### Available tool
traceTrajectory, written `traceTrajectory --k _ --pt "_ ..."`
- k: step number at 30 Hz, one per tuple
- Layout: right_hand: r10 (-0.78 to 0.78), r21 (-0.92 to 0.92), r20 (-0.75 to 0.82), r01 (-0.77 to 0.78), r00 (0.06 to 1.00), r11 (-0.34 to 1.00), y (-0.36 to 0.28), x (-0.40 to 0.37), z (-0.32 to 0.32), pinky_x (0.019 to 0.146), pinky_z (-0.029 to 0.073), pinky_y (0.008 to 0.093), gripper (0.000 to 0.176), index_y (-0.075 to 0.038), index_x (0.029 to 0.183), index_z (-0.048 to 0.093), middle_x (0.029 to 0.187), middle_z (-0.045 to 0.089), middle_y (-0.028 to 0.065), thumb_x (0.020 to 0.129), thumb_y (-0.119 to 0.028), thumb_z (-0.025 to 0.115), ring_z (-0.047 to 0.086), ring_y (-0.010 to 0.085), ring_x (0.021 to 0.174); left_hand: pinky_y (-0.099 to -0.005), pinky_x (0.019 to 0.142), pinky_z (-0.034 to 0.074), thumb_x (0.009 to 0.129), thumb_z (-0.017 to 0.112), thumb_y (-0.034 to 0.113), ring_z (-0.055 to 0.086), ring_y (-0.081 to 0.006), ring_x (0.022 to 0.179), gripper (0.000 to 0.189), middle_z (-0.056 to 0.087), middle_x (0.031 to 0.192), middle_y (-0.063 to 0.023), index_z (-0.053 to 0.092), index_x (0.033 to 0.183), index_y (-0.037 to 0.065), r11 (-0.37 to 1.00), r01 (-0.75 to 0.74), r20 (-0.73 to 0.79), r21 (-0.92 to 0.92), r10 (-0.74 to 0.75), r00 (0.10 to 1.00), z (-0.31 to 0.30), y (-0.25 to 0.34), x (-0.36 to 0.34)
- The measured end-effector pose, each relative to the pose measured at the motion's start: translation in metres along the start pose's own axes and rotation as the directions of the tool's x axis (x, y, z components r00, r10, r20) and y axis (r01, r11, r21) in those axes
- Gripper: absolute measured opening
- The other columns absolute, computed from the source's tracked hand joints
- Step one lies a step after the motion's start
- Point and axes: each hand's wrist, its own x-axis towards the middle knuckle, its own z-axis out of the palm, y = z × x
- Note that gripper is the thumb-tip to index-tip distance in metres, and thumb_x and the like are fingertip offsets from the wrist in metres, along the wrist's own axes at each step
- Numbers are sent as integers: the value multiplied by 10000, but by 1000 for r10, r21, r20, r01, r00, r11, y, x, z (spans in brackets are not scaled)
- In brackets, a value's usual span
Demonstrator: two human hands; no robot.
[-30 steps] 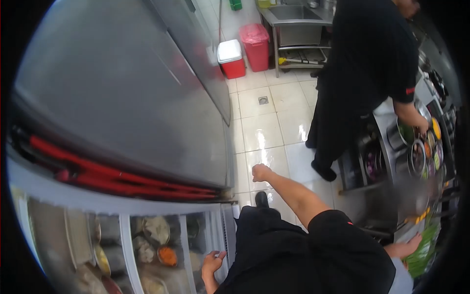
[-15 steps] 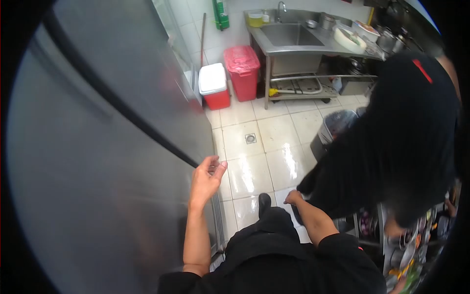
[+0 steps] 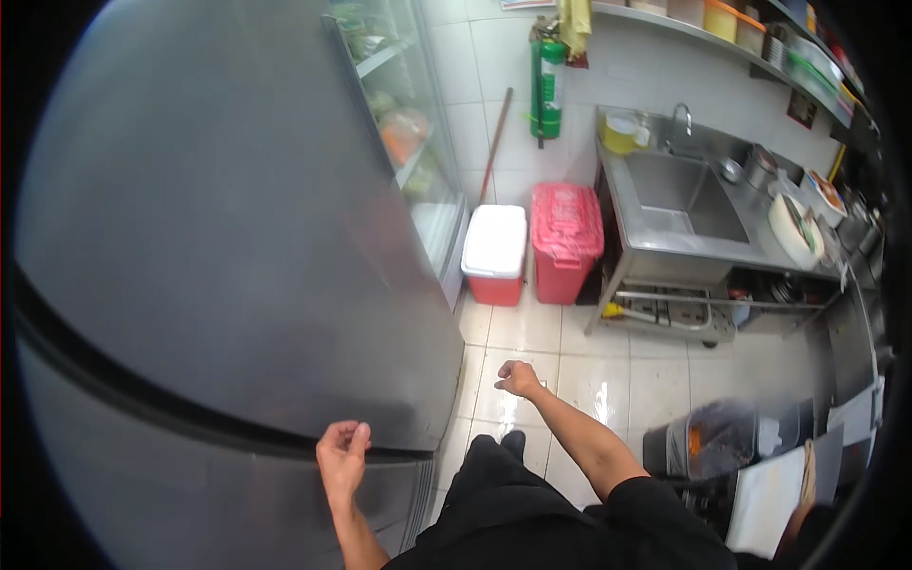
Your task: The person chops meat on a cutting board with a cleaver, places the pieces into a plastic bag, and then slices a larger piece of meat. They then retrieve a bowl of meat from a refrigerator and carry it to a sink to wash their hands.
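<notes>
My left hand [image 3: 343, 458] is held low in front of the large steel refrigerator [image 3: 237, 266], overlapping the dark gap between its upper and lower doors. Its fingers curl loosely, the thumb stands apart, and nothing shows in it. Ahead of my body, over the tiled floor [image 3: 518, 328], hangs my right hand [image 3: 518, 378]. The fingers there are half bent and slightly apart, and that hand also shows no object.
A red bin with a white lid [image 3: 496, 242] and a red lidded bin [image 3: 567, 242] stand ahead, left of the steel sink [image 3: 679, 195]. A fire extinguisher [image 3: 548, 90] hangs above. At lower right are a lined trash bin [image 3: 679, 451] and a white board [image 3: 768, 499].
The view has turned and moved forward past the person in black, who is largely out of view. My right hand has swung forward; my left hand sits lower and closer to my body.
</notes>
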Motion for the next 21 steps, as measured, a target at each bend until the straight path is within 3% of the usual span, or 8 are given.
traceTrajectory --k 4,6,10,11,12,14,20,21 --pt "-191 43 -16 191 982 981 -15 56 -49 745 527 334 317 -74 901 693 881 699 96 653 -233 810 665 224 813 -269 673 499 844 694 135 602 -130 727 284 646 832 -105 590 1006 -73 960 -278 -56 -19 277 959 79 55 113" --pt "-111 189 5 108 994 976 -20 64 -86 732 522 317 313 -68 903 691 851 699 96 662 -221 819 665 193 776 -284 707 512 839 698 139 623 -157 759 310 655 853 -115 589 1051 -58 901 -433 -130 33 434 892 118 103 168" --pt "-51 134 -22 53 998 990 24 103 -127 718 524 314 340 -69 901 693 812 700 80 644 -227 849 668 177 746 -344 703 545 837 677 168 690 -264 794 396 681 871 -198 559 1147 -49 810 -566 -310 154 584 751 186 194 260" --pt "-35 145 -38 40 999 989 28 109 -137 708 523 301 333 -49 900 688 786 693 79 654 -209 846 663 165 734 -335 679 530 830 686 180 681 -242 754 385 682 832 -197 568 1118 -47 789 -562 -349 249 615 708 200 203 285" --pt "-28 155 -56 36 998 987 30 121 -148 698 523 289 327 -30 899 683 761 687 78 664 -191 843 658 153 721 -373 621 517 830 673 180 670 -319 670 286 656 726 -211 568 990 -33 756 -532 -369 383 653 662 212 216 298" --pt "34 269 -26 -26 999 963 44 153 -155 721 522 304 311 -43 862 698 803 698 89 649 -211 850 665 169 749 -414 549 479 822 663 167 612 -377 578 226 594 601 -188 517 806 -5 688 -267 -516 675 699 495 231 230 309" --pt "-225 339 244 135 943 931 -18 249 -191 657 507 293 247 -33 829 694 739 681 69 680 -177 828 628 143 670 -370 448 401 768 668 111 502 -329 431 316 480 499 -141 403 627 13 737 -213 -642 641 668 377 247 227 288" --pt "-421 611 196 226 886 759 -1 296 -160 650 498 278 245 -27 826 682 748 675 68 688 -174 821 624 143 687 -363 419 394 752 677 111 506 -302 402 307 478 476 -122 409 629 28 720 -178 -637 671 682 358 254 231 273"
